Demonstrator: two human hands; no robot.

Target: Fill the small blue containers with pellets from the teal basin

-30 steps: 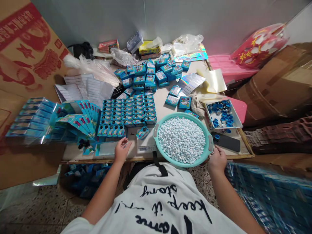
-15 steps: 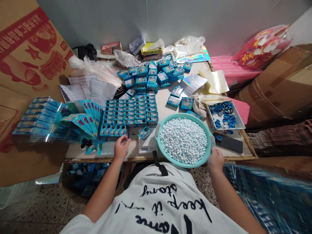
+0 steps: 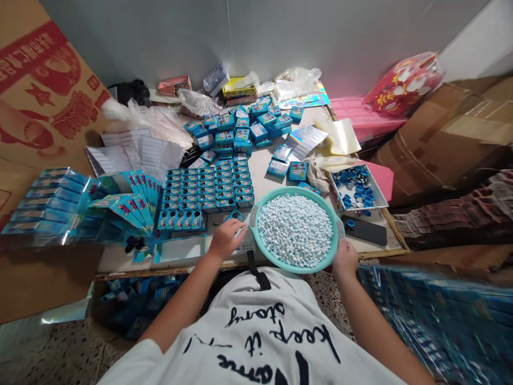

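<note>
Basin (image 3: pixel 256 214) of pellets (image 3: pixel 295 230): right hand (image 3: pixel 344 258) grips rim at 4 o'clock; left hand (image 3: pixel 226 238) at 9 o'clock, curled over scale (image 3: pixel 245 245), grasp unclear.

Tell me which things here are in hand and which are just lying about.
In hand: right hand on the teal basin of pale candies; left hand at the small blue box on the scale.

Lying about: phone, tray of blue caps, plastic bags.
</note>
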